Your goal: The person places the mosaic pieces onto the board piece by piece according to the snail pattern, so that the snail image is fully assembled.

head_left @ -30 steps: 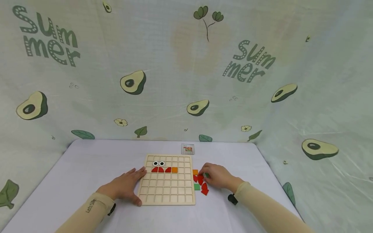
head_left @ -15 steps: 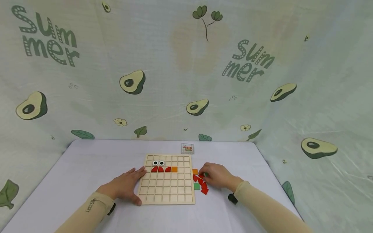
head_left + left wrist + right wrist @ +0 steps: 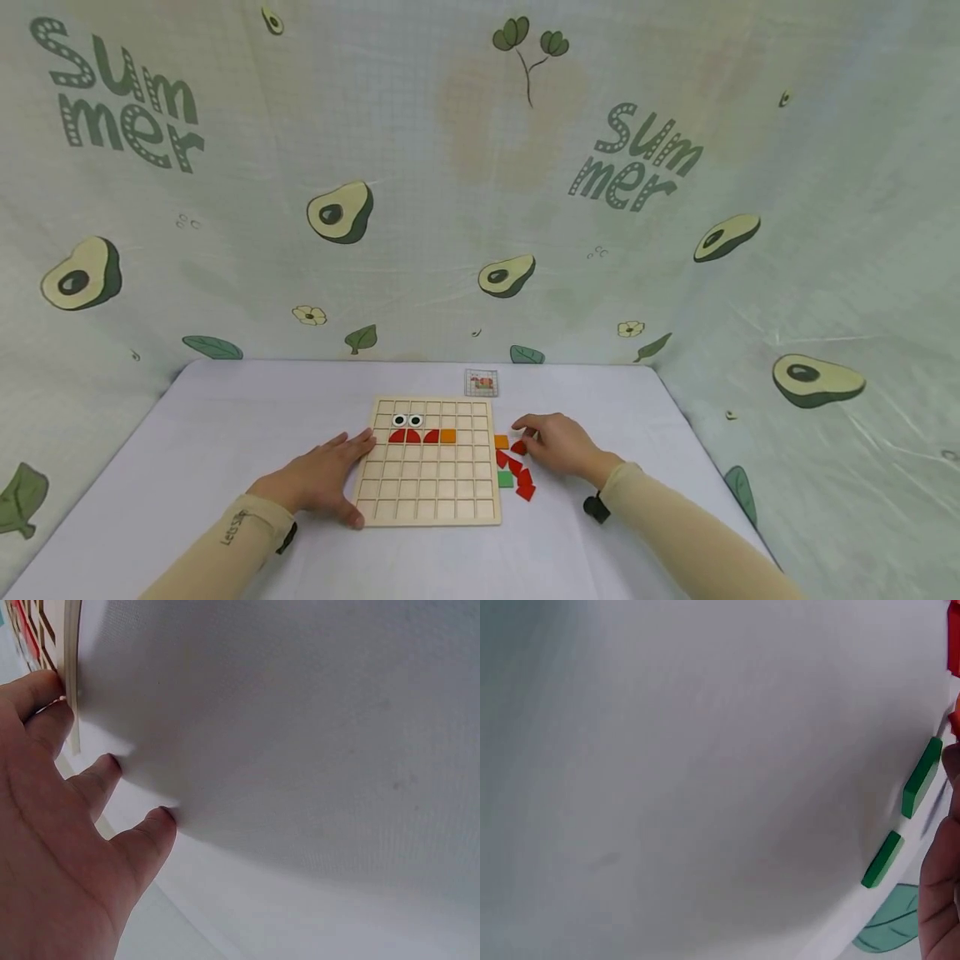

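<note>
My left hand (image 3: 322, 477) lies spread at the left edge of a wooden grid board (image 3: 427, 483), fingertips at its upper left side and thumb at the lower left corner. In the left wrist view, fingers touch the board's rim (image 3: 71, 675). Set in the board are two eye tiles (image 3: 407, 421), several red quarter-circle tiles (image 3: 397, 437) and an orange square tile (image 3: 447, 436). My right hand (image 3: 562, 444) hovers over loose tiles, index finger lifted and another fingertip right at a red quarter-circle tile (image 3: 518, 448). Two green tiles (image 3: 922, 778) stand out beside it in the right wrist view.
Along the board's right side lie a loose orange square (image 3: 501, 442), a green square (image 3: 506, 479) and several red tiles (image 3: 526, 492). A small picture card (image 3: 482, 382) sits behind the board. A printed cloth (image 3: 420, 292) hangs behind the white table (image 3: 262, 400).
My right hand has lifted slightly and its index finger has parted from the tiles, uncovering a red quarter-circle tile. The left hand stays at the board.
</note>
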Demonstrator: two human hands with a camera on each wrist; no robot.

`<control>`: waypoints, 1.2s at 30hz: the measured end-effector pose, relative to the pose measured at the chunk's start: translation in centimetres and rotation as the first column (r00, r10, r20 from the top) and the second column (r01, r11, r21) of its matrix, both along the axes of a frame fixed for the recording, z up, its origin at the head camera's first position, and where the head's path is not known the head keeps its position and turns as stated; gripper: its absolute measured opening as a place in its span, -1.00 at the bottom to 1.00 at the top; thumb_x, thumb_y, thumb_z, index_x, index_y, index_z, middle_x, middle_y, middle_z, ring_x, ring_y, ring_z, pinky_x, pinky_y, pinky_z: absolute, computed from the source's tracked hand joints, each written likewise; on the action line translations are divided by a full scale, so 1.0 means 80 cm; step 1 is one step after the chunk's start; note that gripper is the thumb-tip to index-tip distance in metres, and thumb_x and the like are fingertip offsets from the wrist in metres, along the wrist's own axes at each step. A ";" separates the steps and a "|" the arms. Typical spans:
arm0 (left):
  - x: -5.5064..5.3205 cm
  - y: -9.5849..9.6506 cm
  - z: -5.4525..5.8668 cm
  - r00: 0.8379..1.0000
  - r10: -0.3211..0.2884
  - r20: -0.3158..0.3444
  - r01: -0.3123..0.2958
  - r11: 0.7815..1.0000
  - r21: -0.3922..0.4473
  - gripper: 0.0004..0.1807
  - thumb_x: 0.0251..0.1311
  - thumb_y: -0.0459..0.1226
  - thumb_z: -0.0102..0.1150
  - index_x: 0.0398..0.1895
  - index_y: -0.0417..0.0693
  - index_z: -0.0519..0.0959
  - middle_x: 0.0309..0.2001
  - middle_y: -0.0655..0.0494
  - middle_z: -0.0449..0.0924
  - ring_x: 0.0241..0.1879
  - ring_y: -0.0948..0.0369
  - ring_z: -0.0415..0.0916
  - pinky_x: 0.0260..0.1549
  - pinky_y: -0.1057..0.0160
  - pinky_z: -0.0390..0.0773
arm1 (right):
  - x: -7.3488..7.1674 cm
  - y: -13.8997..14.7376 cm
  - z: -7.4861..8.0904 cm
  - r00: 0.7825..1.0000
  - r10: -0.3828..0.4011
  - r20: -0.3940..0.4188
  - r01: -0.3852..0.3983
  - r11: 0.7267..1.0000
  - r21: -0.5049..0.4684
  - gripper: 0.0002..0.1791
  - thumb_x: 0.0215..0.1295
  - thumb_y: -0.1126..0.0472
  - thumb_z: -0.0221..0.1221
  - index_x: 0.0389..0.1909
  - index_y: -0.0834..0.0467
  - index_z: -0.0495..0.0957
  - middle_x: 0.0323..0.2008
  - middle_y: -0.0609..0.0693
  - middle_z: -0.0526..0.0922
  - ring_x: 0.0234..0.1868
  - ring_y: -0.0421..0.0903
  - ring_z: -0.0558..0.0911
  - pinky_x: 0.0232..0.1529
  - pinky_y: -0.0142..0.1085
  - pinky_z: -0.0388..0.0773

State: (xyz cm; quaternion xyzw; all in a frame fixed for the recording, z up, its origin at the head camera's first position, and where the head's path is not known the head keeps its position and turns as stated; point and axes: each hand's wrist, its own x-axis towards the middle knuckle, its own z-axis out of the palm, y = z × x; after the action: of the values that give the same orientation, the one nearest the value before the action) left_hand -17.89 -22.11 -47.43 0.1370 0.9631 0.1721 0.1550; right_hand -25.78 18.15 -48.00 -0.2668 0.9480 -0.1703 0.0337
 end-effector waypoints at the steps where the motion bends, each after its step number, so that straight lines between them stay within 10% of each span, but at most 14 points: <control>1: 0.000 0.000 0.000 1.000 0.002 0.001 -0.002 1.000 -0.001 0.35 -0.49 0.20 0.65 0.49 -0.12 0.27 0.54 0.02 0.10 0.46 -0.23 0.02 0.29 -0.38 0.13 | 0.000 0.000 0.000 1.000 -0.011 0.012 0.011 1.000 -0.013 -0.75 0.31 0.22 0.25 0.00 0.02 0.68 -0.36 -0.27 0.61 -0.43 -0.26 0.48 -0.35 -0.35 0.55; 36: 0.004 0.000 0.002 1.000 0.000 -0.020 0.000 1.000 0.019 0.34 -0.50 0.16 0.68 0.48 -0.16 0.28 0.53 -0.01 0.12 0.45 -0.26 0.03 0.30 -0.36 0.12 | 0.002 -0.006 -0.005 0.998 0.048 -0.044 -0.042 0.990 0.138 -0.72 0.23 0.08 0.36 -0.04 -0.04 0.72 -0.27 -0.23 0.56 -0.32 -0.26 0.48 -0.25 -0.34 0.58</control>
State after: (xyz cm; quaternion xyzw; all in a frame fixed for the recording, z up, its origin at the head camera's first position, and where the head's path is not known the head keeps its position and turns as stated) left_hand -17.56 -22.10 -47.26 0.1401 0.9630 0.1799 0.1439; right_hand -25.62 17.65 -48.40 -0.2890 0.9517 -0.0977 0.0333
